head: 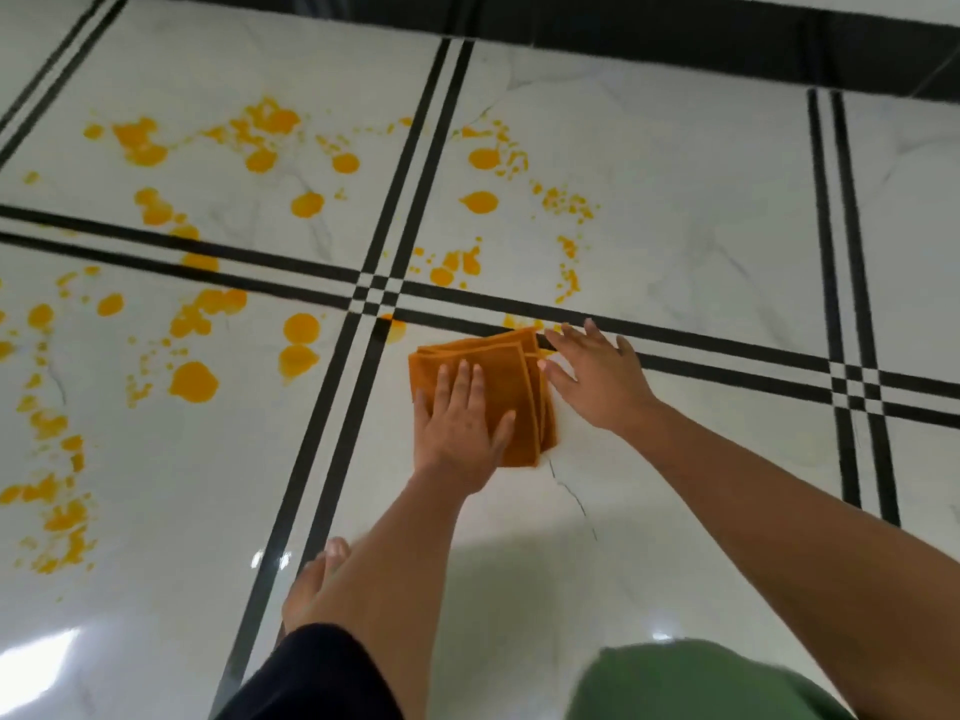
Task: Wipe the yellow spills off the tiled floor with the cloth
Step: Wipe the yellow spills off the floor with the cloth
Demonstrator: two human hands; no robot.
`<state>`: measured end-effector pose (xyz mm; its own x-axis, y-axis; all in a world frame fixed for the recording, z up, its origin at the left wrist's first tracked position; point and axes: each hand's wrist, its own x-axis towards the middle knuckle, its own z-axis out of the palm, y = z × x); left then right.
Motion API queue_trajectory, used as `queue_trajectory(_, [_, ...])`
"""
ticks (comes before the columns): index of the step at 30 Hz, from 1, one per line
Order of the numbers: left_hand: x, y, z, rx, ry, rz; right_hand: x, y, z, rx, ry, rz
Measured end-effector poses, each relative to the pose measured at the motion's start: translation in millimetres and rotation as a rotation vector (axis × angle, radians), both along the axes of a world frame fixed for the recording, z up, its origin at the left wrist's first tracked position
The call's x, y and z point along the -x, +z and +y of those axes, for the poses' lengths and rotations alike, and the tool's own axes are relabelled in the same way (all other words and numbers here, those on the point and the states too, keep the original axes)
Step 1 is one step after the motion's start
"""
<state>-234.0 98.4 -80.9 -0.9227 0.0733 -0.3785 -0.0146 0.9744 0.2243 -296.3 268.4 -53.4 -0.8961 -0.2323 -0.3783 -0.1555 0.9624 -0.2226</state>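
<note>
Head view: the left hand lies flat on the folded cloth, likely pinning it to wipe. The right hand, fingers spread, steadies its edge. Yellow spills lie beyond, leftward.

Bright, even light leaves a white glare patch on the glossy floor down-left of the left hand (lines bow outward, details slightly soft).

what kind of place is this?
Likely an indoor room, perhaps a home: glossy marble-look tiled floor with black stripes, a dark skirting band at the far edge, a bare foot.
</note>
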Motion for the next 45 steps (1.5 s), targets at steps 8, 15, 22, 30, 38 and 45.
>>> queue_trajectory(8, [76.5, -40.1, 12.8, 0.163, -0.094, 0.114, 11.2, -17.0, 39.4, -0.034, -0.051, -0.005])
queue_trajectory(15, [34.8, -42.6, 35.6, 0.092, -0.296, 0.201, 19.0, -20.3, 56.9, -0.017, -0.074, 0.043])
queue_trajectory(22, [96.9, -46.1, 44.7, 0.040, -0.199, 0.213, 36.3, -0.2, 76.3, -0.131, -0.107, -0.024])
queue_trajectory(30, [122.9, -32.9, 34.0, 0.038, -0.356, 0.121, 84.9, 46.3, 64.0, -0.168, -0.072, -0.222])
queue_trajectory(38, [197.9, -43.1, 75.8, 0.074, -0.151, 0.186, 122.9, -18.9, 93.6, -0.042, -0.213, -0.051])
queue_trajectory(45, [292.0, -49.0, 95.1, 0.080, 0.009, 0.218, 176.5, -51.7, 106.8, 0.042, -0.225, 0.142])
